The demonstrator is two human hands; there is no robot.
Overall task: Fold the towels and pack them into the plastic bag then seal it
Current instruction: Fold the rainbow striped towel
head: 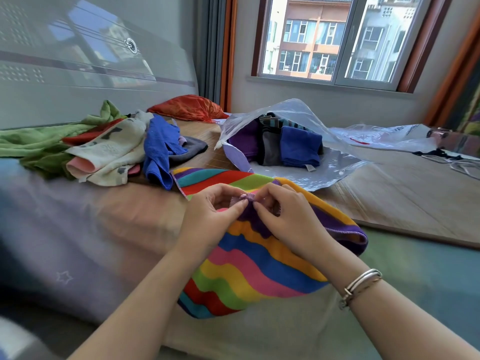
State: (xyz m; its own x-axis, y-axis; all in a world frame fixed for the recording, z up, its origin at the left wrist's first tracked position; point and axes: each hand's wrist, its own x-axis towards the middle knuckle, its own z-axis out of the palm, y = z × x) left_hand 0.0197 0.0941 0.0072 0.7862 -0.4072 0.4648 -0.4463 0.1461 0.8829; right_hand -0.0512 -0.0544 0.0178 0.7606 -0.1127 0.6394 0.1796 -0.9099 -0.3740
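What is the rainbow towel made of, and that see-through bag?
The rainbow towel looks like soft, fuzzy cloth, perhaps microfibre: matte, bending easily in both hands. The bag looks like thin, clear plastic: shiny and crinkled, with the folded towels showing through.

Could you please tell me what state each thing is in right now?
Striped towel: unfolded, edge bunched and pinched by both hands.
Left hand: pinching the towel's edge.
Right hand: pinching the same edge.
Bag: open, unsealed, lying on the bed.
Blue towel: folded, inside the bag.
Towel pile: loose, unfolded, left of the bag.
Window: looks shut.
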